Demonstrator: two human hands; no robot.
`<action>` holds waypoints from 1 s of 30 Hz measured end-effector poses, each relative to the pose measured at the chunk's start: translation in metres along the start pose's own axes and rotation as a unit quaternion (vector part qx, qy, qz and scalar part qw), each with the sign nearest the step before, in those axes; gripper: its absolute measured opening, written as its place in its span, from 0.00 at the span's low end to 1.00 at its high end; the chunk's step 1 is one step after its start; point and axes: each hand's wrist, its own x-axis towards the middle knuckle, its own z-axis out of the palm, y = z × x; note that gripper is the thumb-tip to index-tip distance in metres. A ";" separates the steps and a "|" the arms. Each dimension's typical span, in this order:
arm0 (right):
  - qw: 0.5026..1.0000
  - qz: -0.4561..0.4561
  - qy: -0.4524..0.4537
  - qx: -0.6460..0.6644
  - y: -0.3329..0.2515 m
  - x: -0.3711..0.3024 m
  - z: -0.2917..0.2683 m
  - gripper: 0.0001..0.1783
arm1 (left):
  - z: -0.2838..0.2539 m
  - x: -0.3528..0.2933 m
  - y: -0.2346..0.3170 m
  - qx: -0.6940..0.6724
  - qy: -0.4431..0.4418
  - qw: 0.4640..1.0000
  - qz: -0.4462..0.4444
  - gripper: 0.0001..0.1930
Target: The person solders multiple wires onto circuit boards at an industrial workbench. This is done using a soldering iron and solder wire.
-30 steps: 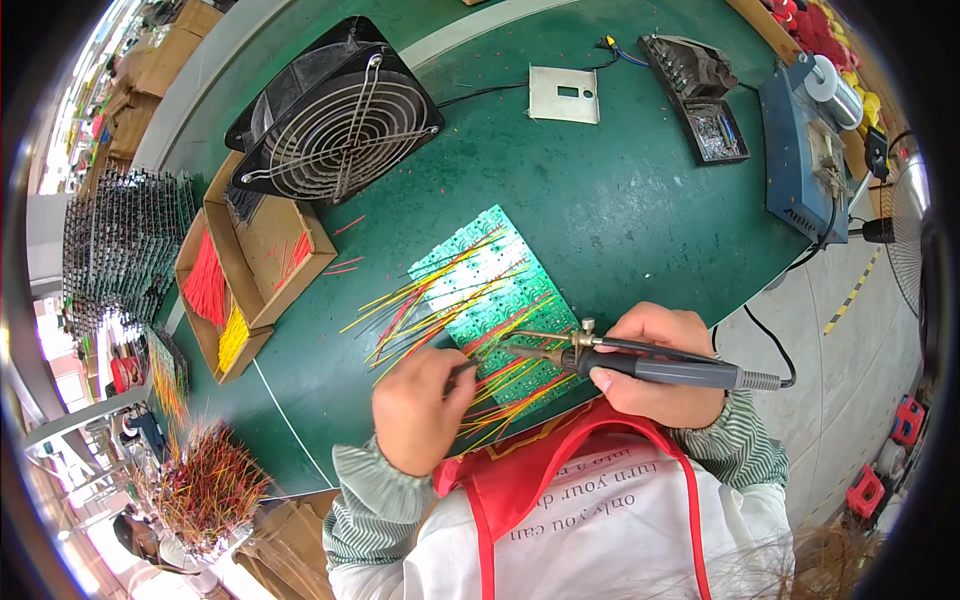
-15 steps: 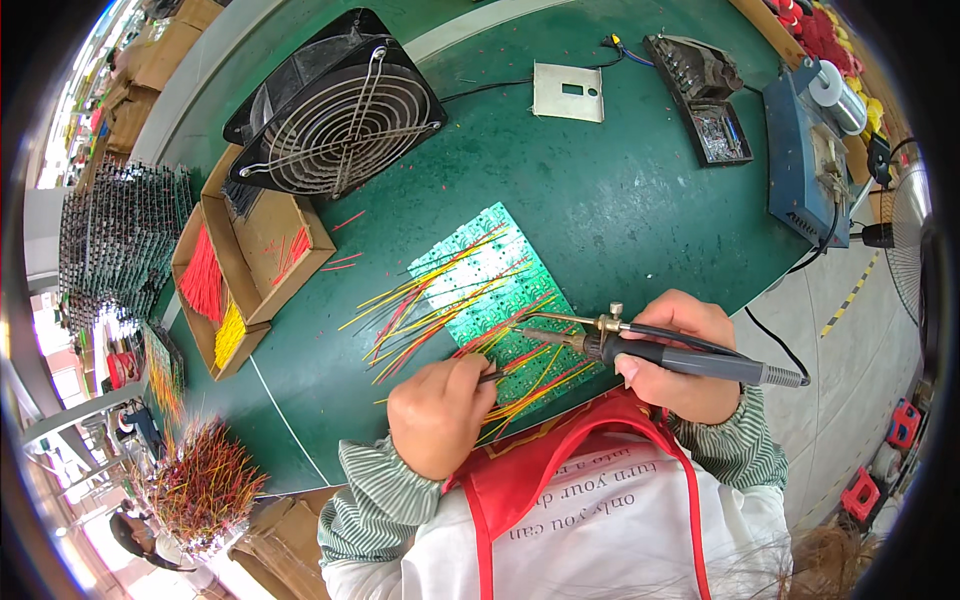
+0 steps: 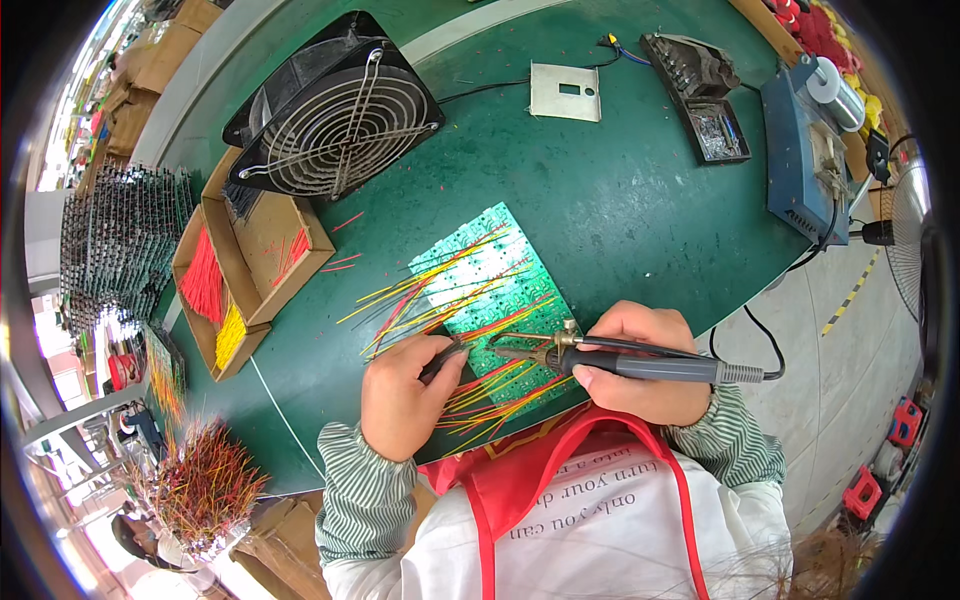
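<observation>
A green circuit board panel (image 3: 528, 262) lies on the bench in front of me, with rows of red, yellow and black wires (image 3: 505, 392) sticking out to its left. My right hand (image 3: 655, 400) grips a soldering iron (image 3: 640, 366) with a thin feed tube clamped along it. The iron's tip points left, low over the board's middle. Close to that tip, my left hand (image 3: 402, 398) pinches black tweezers (image 3: 444, 360) at the board's left edge, among the wire ends. Whether a wire sits between their tips I cannot tell.
A black fan (image 3: 345, 130) stands at the back left beside a cardboard tray (image 3: 262, 308) of red and yellow wires. At the far right are a blue soldering station (image 3: 800, 160) with a solder spool (image 3: 838, 95) and a dark iron stand (image 3: 700, 95). A metal plate (image 3: 565, 92) lies farther back.
My left hand has moved left and slightly up with the tweezers, uncovering wires at the near part of the board. The soldering iron in my right hand has shifted left and slightly nearer me.
</observation>
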 end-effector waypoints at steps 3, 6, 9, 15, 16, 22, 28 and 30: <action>1.000 0.012 -0.002 0.001 0.002 0.003 0.003 0.10 | -0.002 0.002 0.000 0.009 -0.017 1.000 0.012 0.06; 1.000 0.015 -0.003 0.002 0.002 0.006 0.005 0.10 | -0.004 0.003 -0.002 0.015 -0.021 0.999 0.020 0.06; 1.000 0.021 -0.017 -0.005 0.003 0.009 0.005 0.10 | -0.006 0.004 -0.001 0.015 -0.031 0.999 0.018 0.06; 1.000 0.027 -0.014 -0.007 0.001 0.011 0.006 0.10 | -0.006 0.006 -0.004 0.017 -0.033 0.999 0.028 0.07; 1.000 0.011 -0.010 -0.011 0.001 0.011 0.005 0.10 | -0.006 0.006 -0.004 0.017 -0.034 0.999 0.027 0.07; 1.000 0.000 0.003 0.000 -0.002 0.007 -0.003 0.10 | -0.008 0.006 -0.001 0.021 -0.045 0.999 0.005 0.06; 1.000 0.007 0.013 -0.018 -0.002 -0.001 -0.010 0.10 | -0.038 0.002 0.003 0.173 0.196 0.965 0.012 0.05; 1.000 0.018 0.015 -0.017 -0.001 -0.004 -0.011 0.10 | -0.034 0.002 0.016 0.139 0.157 0.977 0.028 0.05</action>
